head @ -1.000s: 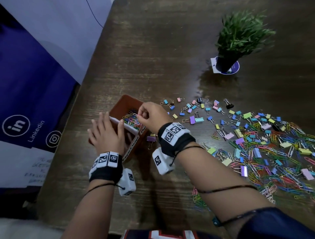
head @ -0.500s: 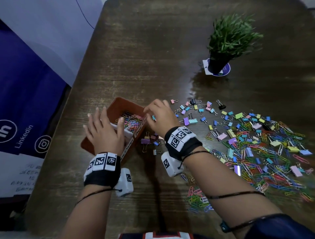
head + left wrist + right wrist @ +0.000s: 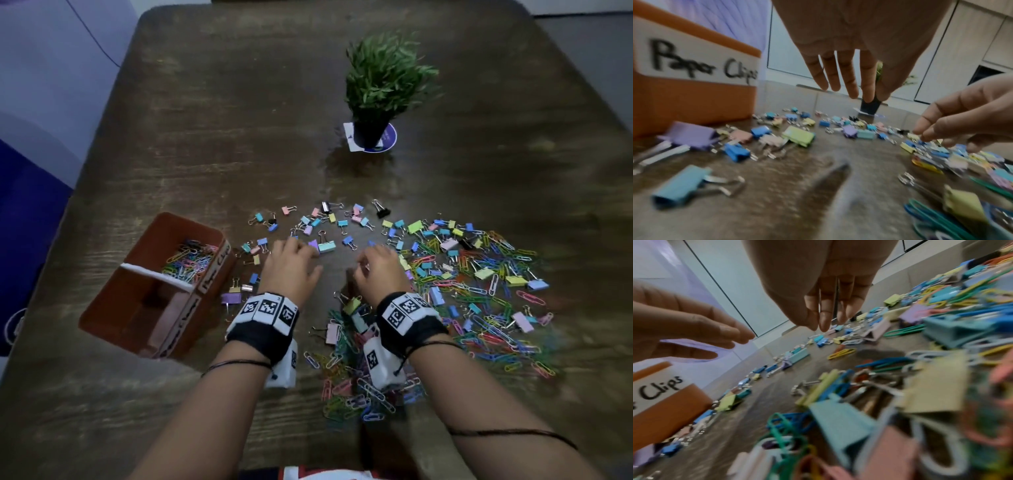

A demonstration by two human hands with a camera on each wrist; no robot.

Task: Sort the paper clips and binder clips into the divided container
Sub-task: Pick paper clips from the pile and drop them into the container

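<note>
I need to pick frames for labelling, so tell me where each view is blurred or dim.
Head view: dim overall but sharp, clips and plant readable. Left wrist view: near binder clips smeared, "Paper Clips" label soft yet legible. Right wrist view: foreground clip pile heavily blurred, far clips clearer.

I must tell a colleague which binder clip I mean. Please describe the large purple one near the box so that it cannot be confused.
Find the orange divided container at the table's left. Beside its right wall, near the white divider, just left of the left wrist, lies the purple binder clip. It is larger than the small clips around it, and its silver handles point toward the person.
</note>
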